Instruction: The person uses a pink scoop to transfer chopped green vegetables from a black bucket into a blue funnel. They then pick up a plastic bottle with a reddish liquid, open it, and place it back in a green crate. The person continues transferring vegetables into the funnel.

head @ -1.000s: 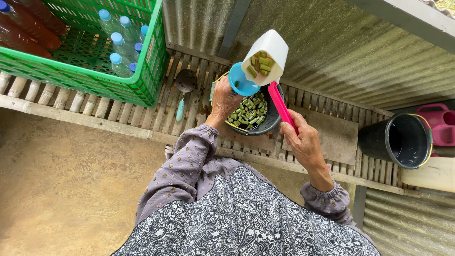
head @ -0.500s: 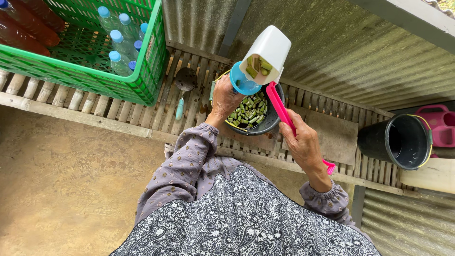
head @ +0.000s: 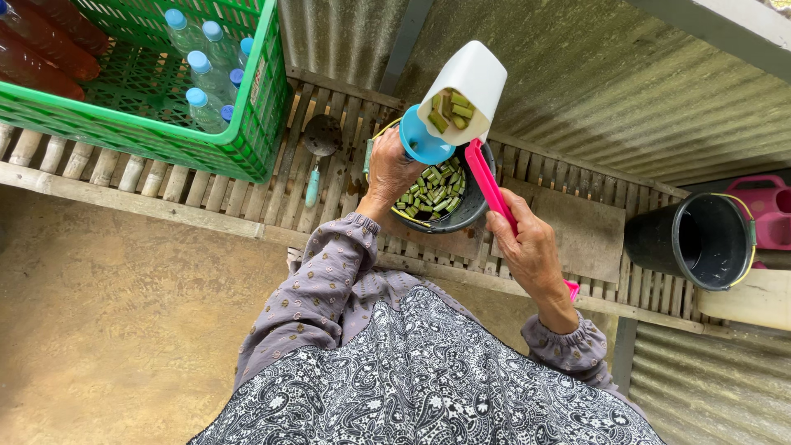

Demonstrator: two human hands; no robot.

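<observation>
Your left hand (head: 389, 169) has its fingers clamped on the white scoop (head: 461, 86), tilted over the black bowl (head: 471, 202) so cut greens drop in; right hand (head: 531, 251) fingers grip the pink utensil (head: 488, 180).

A green plastic lattice crate (head: 247, 124) stands at the upper left on the slatted tabletop (head: 272, 198), holding clear plastic bottles with blue caps (head: 202, 74) and reddish-brown bottles (head: 41, 49).

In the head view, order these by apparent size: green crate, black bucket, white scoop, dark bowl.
1. green crate
2. black bucket
3. dark bowl and white scoop: unsure, the scoop is nearer the camera and hides part of the bowl.
</observation>
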